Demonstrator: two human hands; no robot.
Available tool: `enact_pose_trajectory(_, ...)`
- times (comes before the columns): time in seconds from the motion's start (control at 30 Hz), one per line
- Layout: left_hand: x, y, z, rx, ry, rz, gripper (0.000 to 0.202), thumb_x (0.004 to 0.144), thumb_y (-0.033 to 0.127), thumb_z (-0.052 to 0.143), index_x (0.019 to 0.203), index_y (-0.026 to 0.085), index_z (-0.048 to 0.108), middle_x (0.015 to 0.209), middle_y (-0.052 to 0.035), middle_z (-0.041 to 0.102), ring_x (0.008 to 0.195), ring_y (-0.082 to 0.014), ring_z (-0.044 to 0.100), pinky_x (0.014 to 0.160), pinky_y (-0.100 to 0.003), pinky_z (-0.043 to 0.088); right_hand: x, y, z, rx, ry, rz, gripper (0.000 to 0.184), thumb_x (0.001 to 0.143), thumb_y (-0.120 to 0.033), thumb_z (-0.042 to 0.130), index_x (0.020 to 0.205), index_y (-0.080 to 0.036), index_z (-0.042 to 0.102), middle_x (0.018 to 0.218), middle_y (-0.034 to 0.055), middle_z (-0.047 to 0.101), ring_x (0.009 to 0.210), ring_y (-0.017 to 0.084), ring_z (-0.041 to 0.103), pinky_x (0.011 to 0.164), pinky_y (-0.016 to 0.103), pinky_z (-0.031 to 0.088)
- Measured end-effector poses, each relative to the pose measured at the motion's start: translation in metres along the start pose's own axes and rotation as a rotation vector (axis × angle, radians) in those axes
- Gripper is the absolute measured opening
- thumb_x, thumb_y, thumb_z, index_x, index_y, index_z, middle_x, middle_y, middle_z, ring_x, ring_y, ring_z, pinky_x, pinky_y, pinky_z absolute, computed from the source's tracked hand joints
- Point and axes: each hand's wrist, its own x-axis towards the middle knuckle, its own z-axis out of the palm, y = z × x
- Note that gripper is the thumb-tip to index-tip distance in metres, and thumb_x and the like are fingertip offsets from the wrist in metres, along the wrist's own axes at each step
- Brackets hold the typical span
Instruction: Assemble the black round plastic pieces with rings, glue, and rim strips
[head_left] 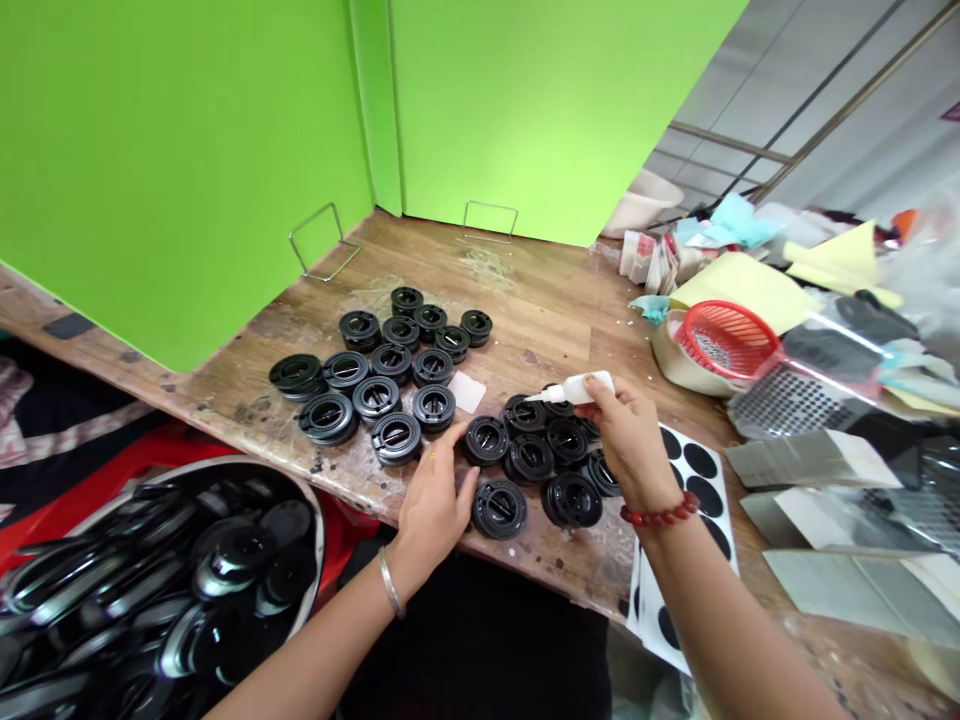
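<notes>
My right hand (pixel 630 430) grips a small white squeeze bottle (pixel 577 388) with a thin nozzle. The nozzle tip points left, over a round black plastic part (pixel 523 412) in the right-hand cluster. My left hand (pixel 436 500) is at the table's front edge, thumb and index finger apart. Its fingertips are beside two more black parts, one farther back (pixel 486 440) and one nearer (pixel 499 508); whether they touch cannot be made out. Several similar black parts (pixel 375 398) stand in stacks to the left, each with a bar across its middle.
A basin (pixel 319 530) full of black parts sits at lower left. Sheets of round black stickers (pixel 701 460) lie under my right forearm. Grey boxes (pixel 817 458), a red basket (pixel 731 335) and loose scraps crowd the right. Green panels (pixel 525 120) stand behind.
</notes>
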Motion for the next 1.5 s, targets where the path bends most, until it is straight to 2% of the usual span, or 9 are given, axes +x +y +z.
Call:
enact_pose_trajectory(0.23,0.001,0.0,0.001,-0.003,0.006,0.005,0.055,0.094,0.018,0.054,0.146,0.021,0.037,0.138,-0.0146,0.059,0.129,-0.0266,0.058,0.108,-0.046,0.049,-0.007,-0.007,0.008,-0.304,-0.069,-0.173,0.039,0.084,-0.056,0.064,0.08,-0.017,0.065,0.069,0.0044,0.06,0.063,0.025,0.056,0.055,0.029,0.042)
enact_pose_trajectory(0.43,0.0,-0.002,0.001,0.0,0.005,0.011,0.055,0.094,0.02,0.055,0.146,0.02,0.037,0.138,-0.0152,0.059,0.129,-0.0272,0.058,0.108,-0.046,0.049,-0.005,-0.008,0.02,-0.456,-0.064,-0.325,0.034,0.084,-0.052,0.055,0.075,-0.019,0.06,0.068,0.0033,0.058,0.059,0.022,0.05,0.052,0.028,0.036)
enact_pose_trajectory(0.63,0.0,-0.001,0.001,-0.004,-0.004,0.0,0.053,0.094,0.019,0.055,0.145,0.02,0.038,0.137,-0.015,0.06,0.128,-0.0264,0.058,0.108,-0.045,0.049,-0.001,-0.01,0.028,-0.551,-0.114,-0.516,0.024,0.089,-0.04,0.052,0.075,-0.02,0.055,0.07,0.0032,0.056,0.065,0.023,0.051,0.06,0.031,0.035)
enact_pose_trajectory(0.87,0.0,-0.001,0.001,0.008,0.0,0.005,0.053,0.094,0.021,0.055,0.145,0.019,0.038,0.136,-0.0156,0.06,0.127,-0.0275,0.059,0.108,-0.046,0.049,0.007,-0.01,0.017,-0.63,-0.088,-0.609,0.02,0.091,-0.032,0.054,0.074,-0.021,0.052,0.072,0.0033,0.055,0.067,0.024,0.051,0.062,0.032,0.034)
enact_pose_trajectory(1.03,0.001,-0.002,0.001,0.024,0.009,0.017,0.055,0.094,0.02,0.057,0.145,0.019,0.037,0.136,-0.0155,0.06,0.127,-0.0273,0.059,0.107,-0.045,0.05,-0.002,-0.018,0.001,-0.675,-0.115,-0.687,0.022,0.094,-0.032,0.053,0.076,-0.021,0.049,0.072,0.0031,0.053,0.067,0.025,0.049,0.063,0.032,0.032)
enact_pose_trajectory(1.17,0.001,-0.001,0.001,0.028,0.002,0.024,0.055,0.094,0.018,0.056,0.145,0.018,0.037,0.136,-0.0156,0.06,0.129,-0.0264,0.058,0.109,-0.045,0.049,-0.015,-0.026,-0.005,-0.726,-0.121,-0.698,0.023,0.095,-0.032,0.051,0.075,-0.022,0.046,0.069,0.0018,0.049,0.064,0.025,0.047,0.06,0.031,0.028)
enact_pose_trajectory(1.27,0.001,-0.001,0.001,0.031,0.012,0.027,0.054,0.094,0.018,0.055,0.145,0.019,0.038,0.136,-0.0151,0.061,0.128,-0.0261,0.059,0.108,-0.044,0.049,-0.022,-0.029,-0.005,-0.706,-0.156,-0.661,0.024,0.093,-0.033,0.052,0.074,-0.022,0.046,0.069,0.0016,0.049,0.065,0.024,0.048,0.06,0.031,0.029)
enact_pose_trajectory(1.5,0.001,-0.003,0.003,0.049,0.02,0.029,0.054,0.093,0.02,0.058,0.144,0.018,0.039,0.136,-0.0162,0.061,0.126,-0.0274,0.06,0.107,-0.045,0.051,-0.029,-0.029,0.012,-0.62,-0.198,-0.601,0.021,0.093,-0.031,0.051,0.076,-0.02,0.051,0.072,0.0021,0.054,0.066,0.022,0.049,0.061,0.031,0.031)
